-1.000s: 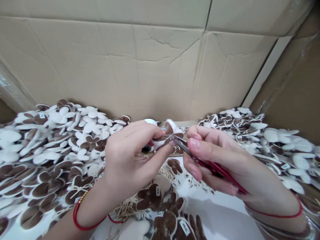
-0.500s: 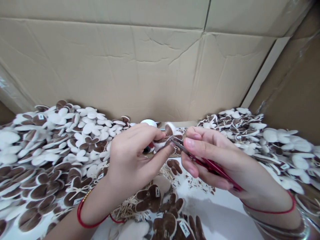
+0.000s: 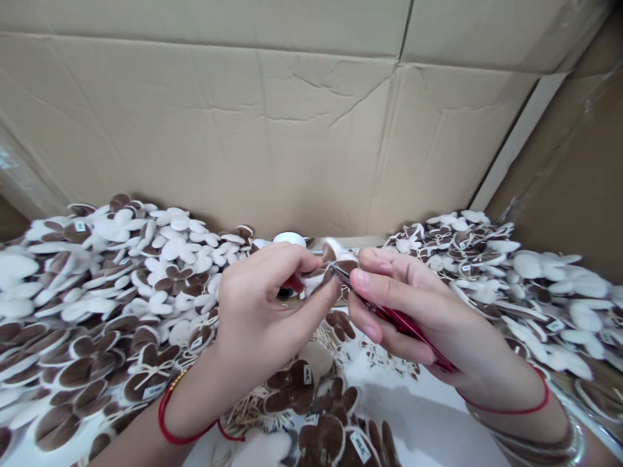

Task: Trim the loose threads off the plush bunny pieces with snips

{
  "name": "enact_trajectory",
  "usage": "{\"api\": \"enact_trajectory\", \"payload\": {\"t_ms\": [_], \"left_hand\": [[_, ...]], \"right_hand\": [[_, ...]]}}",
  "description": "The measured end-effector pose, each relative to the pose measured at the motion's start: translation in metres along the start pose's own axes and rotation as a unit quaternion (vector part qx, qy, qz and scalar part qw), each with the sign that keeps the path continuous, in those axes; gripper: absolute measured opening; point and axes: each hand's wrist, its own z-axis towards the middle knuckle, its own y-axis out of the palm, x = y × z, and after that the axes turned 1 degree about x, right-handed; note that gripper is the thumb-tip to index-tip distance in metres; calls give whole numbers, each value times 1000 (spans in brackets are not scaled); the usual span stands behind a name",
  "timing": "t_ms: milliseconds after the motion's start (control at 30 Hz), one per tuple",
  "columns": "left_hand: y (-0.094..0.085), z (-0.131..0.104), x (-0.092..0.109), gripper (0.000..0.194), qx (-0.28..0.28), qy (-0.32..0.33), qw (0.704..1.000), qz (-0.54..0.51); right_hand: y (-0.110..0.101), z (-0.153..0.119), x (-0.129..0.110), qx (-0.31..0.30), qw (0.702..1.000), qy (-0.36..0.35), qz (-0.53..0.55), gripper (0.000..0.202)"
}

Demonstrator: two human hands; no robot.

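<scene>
Between thumb and fingers, my left hand (image 3: 272, 305) pinches a small brown and white plush piece (image 3: 331, 251) with rounded lobes. My right hand (image 3: 409, 301) is closed around red-handled tweezers (image 3: 406, 327). Their thin dark metal tip touches the middle of the plush piece, by my left fingertips, where a pale strand shows. The fingers hide part of the piece. Below the hands lie brown bunny-shaped pieces (image 3: 320, 441) with small white tags and a bundle of beige cords (image 3: 246, 412).
A large heap of white and brown plush pieces (image 3: 178, 250) fills the left side, and another heap (image 3: 549, 266) the right. Small printed tags (image 3: 384, 358) lie on the white table (image 3: 423, 415). Behind stands a cardboard wall (image 3: 243, 143), with a white round object (image 3: 289, 239) before it.
My right hand and the tweezers have shifted slightly left, nearer my left hand. My left hand has moved slightly right, still pinching the plush piece.
</scene>
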Motion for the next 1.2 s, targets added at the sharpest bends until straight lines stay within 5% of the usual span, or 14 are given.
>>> {"api": "enact_trajectory", "payload": {"t_ms": [433, 600, 1200], "left_hand": [[1, 0, 2, 19, -23, 73, 997, -5], [-4, 2, -8, 17, 24, -4, 1000, -13], [-2, 2, -7, 15, 35, 44, 998, -6]], "right_hand": [[0, 1, 0, 1, 1000, 3, 18, 40], [0, -6, -8, 8, 1000, 4, 24, 43], [-2, -2, -6, -11, 1000, 17, 12, 38]]}}
